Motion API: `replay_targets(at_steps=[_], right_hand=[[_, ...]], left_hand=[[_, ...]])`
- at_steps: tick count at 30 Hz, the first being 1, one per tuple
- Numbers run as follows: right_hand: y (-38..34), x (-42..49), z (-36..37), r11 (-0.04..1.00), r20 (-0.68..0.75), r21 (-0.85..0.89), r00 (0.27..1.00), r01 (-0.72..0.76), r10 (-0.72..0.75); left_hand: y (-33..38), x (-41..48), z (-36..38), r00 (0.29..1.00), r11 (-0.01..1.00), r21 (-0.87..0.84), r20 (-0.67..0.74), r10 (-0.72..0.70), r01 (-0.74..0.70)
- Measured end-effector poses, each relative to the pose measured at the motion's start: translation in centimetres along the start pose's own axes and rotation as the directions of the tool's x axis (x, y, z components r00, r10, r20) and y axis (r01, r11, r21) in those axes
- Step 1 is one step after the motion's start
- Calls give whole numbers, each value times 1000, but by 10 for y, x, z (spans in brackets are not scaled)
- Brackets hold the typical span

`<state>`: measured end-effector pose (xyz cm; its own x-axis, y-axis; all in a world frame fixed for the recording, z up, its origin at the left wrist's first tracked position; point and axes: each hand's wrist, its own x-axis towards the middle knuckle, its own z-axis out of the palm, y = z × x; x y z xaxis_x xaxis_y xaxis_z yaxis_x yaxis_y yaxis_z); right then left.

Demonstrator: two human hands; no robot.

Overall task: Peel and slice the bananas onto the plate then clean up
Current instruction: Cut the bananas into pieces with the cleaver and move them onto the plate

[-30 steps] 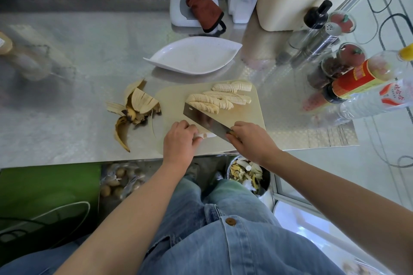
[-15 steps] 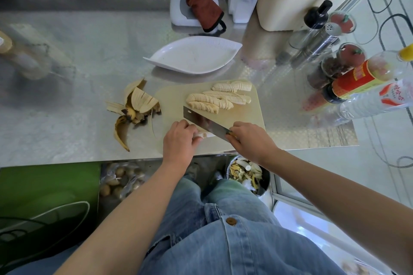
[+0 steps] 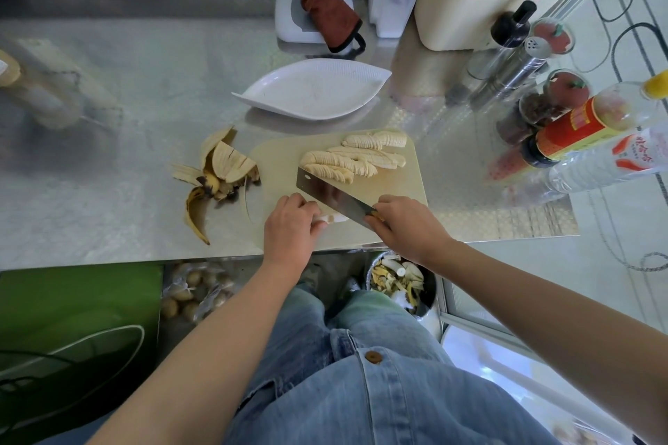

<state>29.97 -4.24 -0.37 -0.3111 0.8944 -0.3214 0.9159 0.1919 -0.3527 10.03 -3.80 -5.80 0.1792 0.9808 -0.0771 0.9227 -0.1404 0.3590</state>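
A beige cutting board (image 3: 278, 163) lies on the steel counter, with rows of sliced banana (image 3: 356, 159) at its far side. My left hand (image 3: 289, 224) holds a short peeled banana piece (image 3: 334, 217) against the board's near edge. My right hand (image 3: 405, 224) grips the handle of a cleaver (image 3: 330, 193), whose blade stands over that piece. Behind the board sits a white leaf-shaped plate (image 3: 314, 90) with nothing on it. Banana peels (image 3: 217, 177) lie on the counter left of the board.
Bottles, jars and shakers (image 3: 564, 119) crowd the counter's right side. A white box with a brown cloth (image 3: 325, 16) and a cream bin (image 3: 459, 4) stand at the back. A waste bucket with scraps (image 3: 397, 280) stands on the floor below the counter edge.
The cleaver has lifted slightly and shifted along the banana piece between cuts. Both hands stay at the board's near edge.
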Motion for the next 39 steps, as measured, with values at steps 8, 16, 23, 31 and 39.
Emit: replay_targets(at_steps=[8, 16, 23, 31, 39], right_hand=[[-1, 1, 0, 1000, 1, -10, 1000, 2, -2], [-1, 0, 11, 999, 45, 2, 998, -45, 45], [2, 0, 5, 998, 3, 45, 999, -40, 40], [0, 0, 2, 999, 15, 19, 1000, -26, 26], [-2, -1, 11, 999, 30, 3, 998, -54, 54]], left_hand=[[1, 0, -1, 1000, 1000, 13, 5, -4, 4], [2, 1, -1, 1000, 1000, 17, 23, -10, 10], [1, 2, -1, 1000, 1000, 2, 25, -10, 10], [1, 1, -1, 1000, 1000, -10, 17, -11, 11], [1, 2, -1, 1000, 1000, 2, 25, -16, 16]])
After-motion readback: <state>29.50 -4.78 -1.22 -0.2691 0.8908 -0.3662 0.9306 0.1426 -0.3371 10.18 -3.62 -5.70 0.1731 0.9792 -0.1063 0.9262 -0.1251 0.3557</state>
